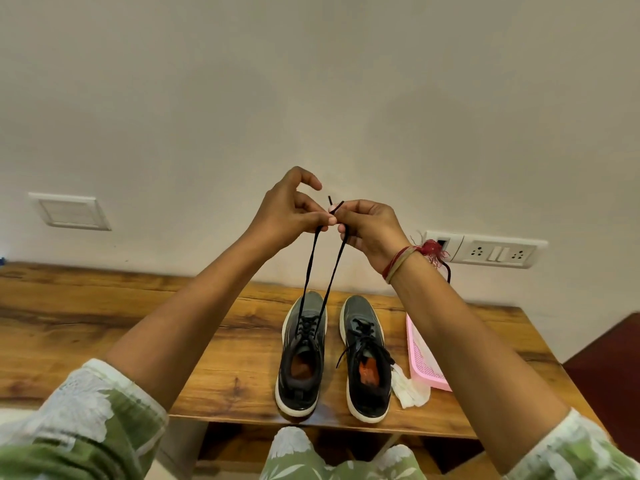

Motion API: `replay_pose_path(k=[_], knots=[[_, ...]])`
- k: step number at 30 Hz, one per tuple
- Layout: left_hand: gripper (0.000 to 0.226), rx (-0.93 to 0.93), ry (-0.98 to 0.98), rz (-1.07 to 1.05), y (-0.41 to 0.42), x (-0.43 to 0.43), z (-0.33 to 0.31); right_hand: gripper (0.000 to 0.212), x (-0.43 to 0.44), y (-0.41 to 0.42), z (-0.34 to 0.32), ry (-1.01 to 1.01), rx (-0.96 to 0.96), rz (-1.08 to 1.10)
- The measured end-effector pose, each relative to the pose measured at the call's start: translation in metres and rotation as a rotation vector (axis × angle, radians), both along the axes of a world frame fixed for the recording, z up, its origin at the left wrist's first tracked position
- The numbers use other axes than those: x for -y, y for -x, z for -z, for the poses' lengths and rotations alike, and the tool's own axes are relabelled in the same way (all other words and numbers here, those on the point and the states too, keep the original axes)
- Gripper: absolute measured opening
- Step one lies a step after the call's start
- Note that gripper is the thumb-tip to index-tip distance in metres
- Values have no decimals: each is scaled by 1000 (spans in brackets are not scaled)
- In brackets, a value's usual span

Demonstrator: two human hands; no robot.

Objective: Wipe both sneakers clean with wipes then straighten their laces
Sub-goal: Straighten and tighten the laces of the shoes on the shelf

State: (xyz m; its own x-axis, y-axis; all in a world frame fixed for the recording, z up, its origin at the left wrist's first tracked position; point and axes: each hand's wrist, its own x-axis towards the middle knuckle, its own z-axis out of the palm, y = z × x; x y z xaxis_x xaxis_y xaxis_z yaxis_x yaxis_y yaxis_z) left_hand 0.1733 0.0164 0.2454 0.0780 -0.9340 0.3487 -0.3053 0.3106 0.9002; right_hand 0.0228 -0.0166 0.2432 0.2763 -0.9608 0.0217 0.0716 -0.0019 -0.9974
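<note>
Two dark grey sneakers with white soles stand side by side on the wooden table [104, 320], toes toward the wall. From the left sneaker [302, 355] two black lace ends [330, 275] run up taut to my raised hands. My left hand [294, 211] pinches one lace end and my right hand [367, 230] pinches the other; the tips poke out between the hands. The right sneaker [365, 358] has loose, untied laces spilling over its sides. A crumpled white wipe [410, 388] lies just right of the right sneaker.
A pink plastic tray [424, 362] sits at the table's right, by the wipe. On the wall are a switch plate [71, 211] at left and a socket panel [498, 251] at right. A dark red surface [609, 368] lies beyond the table's right edge.
</note>
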Motion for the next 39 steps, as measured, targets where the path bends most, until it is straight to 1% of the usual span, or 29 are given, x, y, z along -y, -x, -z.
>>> replay_pose_path(k=[1,3,7,11,14,16,17,19,20,21,23,25,27,28,30,31,32,33,35,37,39], knots=[[46,-7,-14,-10,0,0,0,6,0,1,1,-6,25,-13],[49,-44,-61,-18,1,-1,1,10,2,2,3,15,12,-32],[49,-163,-168,0,-1,0,3,10,3,4,3,35,-1,-109],[48,-204,-191,12,-4,3,6,14,5,8,3,86,-33,-206],[48,-143,-144,-58,-5,6,9,15,5,9,3,79,-29,-259],[45,-18,-69,-121,-4,6,11,8,2,7,5,77,3,-229],[40,48,-29,-132,-3,7,12,8,2,6,7,73,36,-201],[23,154,-12,-76,-1,9,17,16,3,5,10,23,107,-167],[16,174,-39,-19,-2,10,20,17,4,4,11,-10,132,-167],[16,174,-73,34,-3,11,23,17,6,4,12,-33,143,-175],[21,155,-123,72,-7,13,28,13,6,4,13,-33,118,-206],[26,102,-171,82,-12,14,30,10,6,6,16,21,92,-250],[28,-14,-234,115,-17,13,31,8,8,9,17,137,4,-249],[29,-58,-261,127,-18,13,32,7,10,10,18,267,-116,-198],[29,-90,-296,148,-19,12,33,7,15,12,21,664,-433,-41],[29,-97,-305,165,-18,11,33,7,16,11,23,856,-544,13],[28,-106,-310,179,-17,10,33,7,14,9,25,999,-609,42],[28,-116,-310,184,-16,9,33,9,13,7,27,1098,-651,58],[24,-141,-315,181,-15,8,33,11,12,6,30,1239,-717,115],[19,-162,-336,190,-16,9,34,10,12,7,33,1319,-751,198],[34,-139,-353,212,-17,9,35,8,12,7,37,1378,-751,239]])
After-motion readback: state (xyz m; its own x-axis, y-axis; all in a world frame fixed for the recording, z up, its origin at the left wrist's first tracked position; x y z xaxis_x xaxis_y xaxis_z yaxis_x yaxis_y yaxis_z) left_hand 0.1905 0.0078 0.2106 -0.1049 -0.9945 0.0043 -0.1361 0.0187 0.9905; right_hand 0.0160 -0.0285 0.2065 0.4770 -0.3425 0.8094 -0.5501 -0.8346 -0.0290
